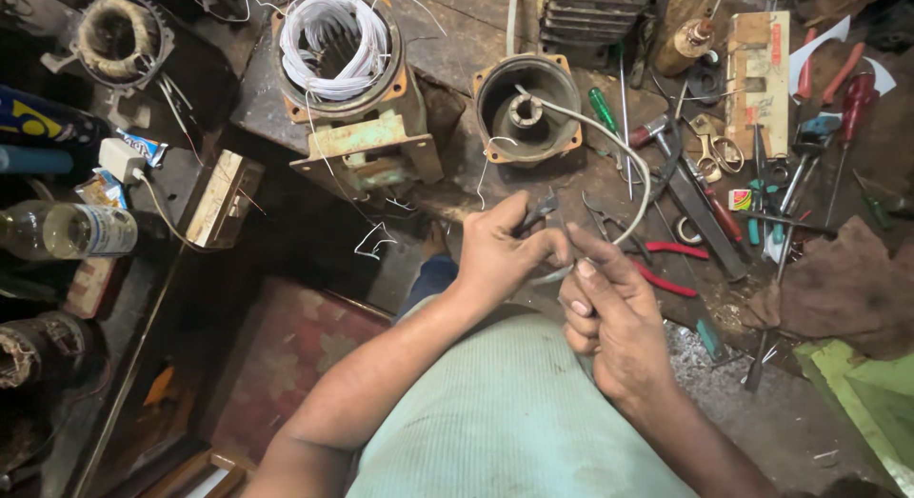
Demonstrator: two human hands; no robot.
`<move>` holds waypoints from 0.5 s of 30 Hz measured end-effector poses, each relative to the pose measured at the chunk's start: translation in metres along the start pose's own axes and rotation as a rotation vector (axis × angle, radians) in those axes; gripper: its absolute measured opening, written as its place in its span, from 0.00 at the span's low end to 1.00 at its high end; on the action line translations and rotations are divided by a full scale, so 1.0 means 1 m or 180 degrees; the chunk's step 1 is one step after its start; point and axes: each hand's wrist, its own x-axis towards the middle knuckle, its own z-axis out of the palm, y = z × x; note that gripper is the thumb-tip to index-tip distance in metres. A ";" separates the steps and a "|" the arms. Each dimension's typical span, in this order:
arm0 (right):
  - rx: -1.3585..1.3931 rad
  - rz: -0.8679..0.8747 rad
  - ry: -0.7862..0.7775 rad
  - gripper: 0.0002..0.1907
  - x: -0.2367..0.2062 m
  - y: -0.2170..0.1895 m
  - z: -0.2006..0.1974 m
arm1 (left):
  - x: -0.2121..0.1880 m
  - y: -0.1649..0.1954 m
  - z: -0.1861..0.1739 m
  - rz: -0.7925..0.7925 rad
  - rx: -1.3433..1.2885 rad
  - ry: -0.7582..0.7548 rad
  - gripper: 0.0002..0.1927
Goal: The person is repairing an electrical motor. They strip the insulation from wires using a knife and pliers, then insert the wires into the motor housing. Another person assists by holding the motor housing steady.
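Pinching a grey sleeved cable (636, 165) taut between both hands above the lap | left hand (497, 252) closed around small pliers (541, 212) and cable | right hand (609, 312) fingers curled, gripping cable end | cable loops back to motor end-cover (526, 109) | wound stator (335, 55) behind

My arms are bare from above the elbows down, with no sleeves, watch or bracelet. My left hand (495, 255) and right hand (609, 317) wear no gloves or rings. A pale green ribbed shirt covers my belly, with blue trousers showing past its hem.
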 end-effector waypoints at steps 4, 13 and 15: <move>-0.0007 -0.0055 0.0025 0.19 -0.003 0.001 0.001 | -0.002 0.000 0.005 -0.0119 -0.0198 -0.0001 0.10; 0.0010 -0.0081 0.0137 0.19 -0.010 0.004 0.001 | -0.003 0.004 -0.002 0.0040 0.0264 -0.0242 0.15; 0.0036 -0.0158 0.0084 0.19 -0.013 0.005 -0.002 | -0.006 0.008 -0.005 0.0103 0.0220 -0.0276 0.15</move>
